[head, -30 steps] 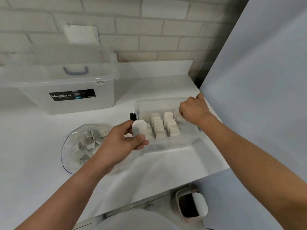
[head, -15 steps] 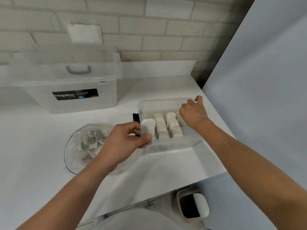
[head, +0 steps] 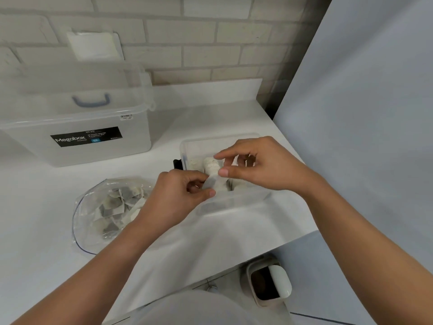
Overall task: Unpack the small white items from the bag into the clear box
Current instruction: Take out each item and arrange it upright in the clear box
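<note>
A small clear box [head: 234, 204] stands near the counter's right edge, with rows of small white sachets [head: 212, 164] packed upright inside. My left hand [head: 178, 195] pinches one white sachet [head: 216, 184] over the box's near left part. My right hand [head: 260, 164] hovers over the box and pinches the top of the same sachet with thumb and forefinger. An open clear plastic bag [head: 93, 207] lies to the left on the counter, holding several more sachets [head: 117, 202]. My hands hide most of the box's contents.
A large clear Megabox tub [head: 77, 134] with its lid propped behind stands at the back left against the brick wall. A grey panel [head: 363, 113] rises right of the counter. Below the counter edge, on the floor, stands a small bin [head: 269, 281].
My left hand has carried the sachet right, over the box. My right hand left the far rows and came to meet it, taking hold of the sachet's top.
</note>
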Action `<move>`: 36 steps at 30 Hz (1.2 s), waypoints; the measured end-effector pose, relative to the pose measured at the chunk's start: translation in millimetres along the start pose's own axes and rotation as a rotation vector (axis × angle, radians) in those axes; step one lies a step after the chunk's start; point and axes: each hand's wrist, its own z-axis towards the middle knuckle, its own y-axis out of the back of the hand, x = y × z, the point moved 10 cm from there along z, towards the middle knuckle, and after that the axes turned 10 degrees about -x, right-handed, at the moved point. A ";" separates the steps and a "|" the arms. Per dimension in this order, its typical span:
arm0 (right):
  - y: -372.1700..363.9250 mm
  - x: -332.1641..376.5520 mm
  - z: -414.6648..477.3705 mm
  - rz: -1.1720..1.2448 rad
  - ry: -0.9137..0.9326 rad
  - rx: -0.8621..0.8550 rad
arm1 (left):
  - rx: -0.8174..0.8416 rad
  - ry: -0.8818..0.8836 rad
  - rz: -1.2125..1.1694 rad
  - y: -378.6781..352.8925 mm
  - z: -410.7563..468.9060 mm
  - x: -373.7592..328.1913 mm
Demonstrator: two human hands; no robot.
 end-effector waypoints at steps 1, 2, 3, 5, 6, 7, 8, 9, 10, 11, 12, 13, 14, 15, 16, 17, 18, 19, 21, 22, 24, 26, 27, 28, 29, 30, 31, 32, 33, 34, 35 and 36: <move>-4.2 1.9 -2.6 -0.038 0.032 0.039 | 0.008 -0.032 0.021 -2.7 0.8 -5.1; -6.0 1.0 -3.9 -0.071 0.059 0.055 | 0.013 -0.053 0.034 -5.0 1.7 -9.7; -6.0 -1.0 -4.6 -0.089 0.074 0.056 | 0.014 -0.065 0.041 -6.4 2.2 -13.0; -0.6 -7.7 -4.5 -0.113 0.072 0.041 | 0.014 -0.064 0.034 -9.1 2.4 -15.5; 4.9 -11.3 -3.8 -0.135 0.070 0.024 | 0.012 -0.061 0.027 -9.8 2.5 -15.3; 12.0 -15.5 -2.1 -0.168 0.067 -0.002 | 0.008 -0.070 0.032 -10.4 2.7 -14.7; 20.3 -22.0 0.5 -0.204 0.057 -0.038 | 0.000 -0.096 0.060 -10.4 2.5 -14.6; 29.1 -29.6 3.7 -0.241 0.041 -0.082 | -0.009 -0.132 0.114 -10.2 2.2 -14.9; 37.4 -37.2 7.5 -0.281 0.026 -0.127 | -0.015 -0.172 0.178 -10.1 1.4 -14.8; 44.0 -43.8 11.5 -0.333 0.018 -0.167 | -0.013 -0.208 0.241 -10.9 0.0 -14.5; 48.1 -50.6 15.9 -0.398 0.011 -0.194 | -0.001 -0.236 0.295 -12.5 -2.1 -13.9; 49.3 -57.9 20.1 -0.466 0.002 -0.201 | 0.015 -0.261 0.338 -14.6 -4.4 -13.6; 48.2 -66.1 24.6 -0.528 -0.011 -0.190 | 0.027 -0.285 0.371 -16.8 -6.6 -13.8; 45.4 -73.4 28.8 -0.581 -0.022 -0.166 | 0.032 -0.309 0.395 -18.5 -8.4 -14.2; 40.2 -80.7 33.3 -0.628 -0.026 -0.130 | 0.030 -0.332 0.414 -19.7 -9.7 -14.9; 32.8 -87.2 37.2 -0.674 -0.021 -0.086 | 0.022 -0.348 0.429 -20.2 -10.2 -15.7; 23.3 -93.3 40.7 -0.729 -0.009 -0.031 | 0.014 -0.352 0.440 -20.2 -10.4 -15.7; 12.9 -97.9 43.6 -0.789 0.014 0.024 | 0.012 -0.347 0.447 -20.4 -10.2 -15.3; -8.1 -104.4 48.2 -0.906 0.068 0.120 | 0.011 -0.336 0.450 -21.0 -9.6 -14.1; -17.1 -107.6 50.0 -0.952 0.079 0.162 | 0.010 -0.331 0.448 -21.0 -9.3 -13.6; -31.6 -113.7 52.4 -1.029 0.077 0.238 | 0.013 -0.317 0.445 -21.4 -8.9 -12.2; -42.1 -117.6 53.7 -1.114 0.077 0.293 | 0.023 -0.296 0.457 -22.0 -9.0 -10.7; -46.1 -118.6 54.0 -1.155 0.082 0.311 | 0.026 -0.291 0.462 -22.4 -9.2 -10.4; -49.4 -119.9 54.2 -1.184 0.090 0.326 | 0.026 -0.289 0.464 -22.6 -9.4 -10.2; -52.3 -120.7 53.8 -1.204 0.100 0.340 | 0.025 -0.289 0.464 -22.5 -9.4 -10.6; -55.1 -121.6 53.1 -1.216 0.108 0.355 | 0.022 -0.291 0.464 -22.2 -9.6 -10.8; -57.1 -122.2 52.3 -1.225 0.114 0.372 | 0.019 -0.295 0.465 -21.9 -9.7 -11.3; -59.3 -122.8 51.6 -1.233 0.122 0.387 | 0.017 -0.299 0.466 -22.0 -9.8 -11.4; -61.0 -123.1 51.3 -1.238 0.128 0.396 | 0.017 -0.303 0.465 -22.2 -9.9 -11.6; -62.4 -123.7 51.5 -1.240 0.133 0.397 | 0.017 -0.308 0.461 -22.3 -9.9 -11.9; -63.1 -124.8 51.7 -1.241 0.132 0.393 | 0.017 -0.312 0.456 -22.5 -9.9 -12.1; -63.6 -126.5 51.9 -1.245 0.127 0.388 | 0.016 -0.319 0.451 -22.3 -9.9 -12.4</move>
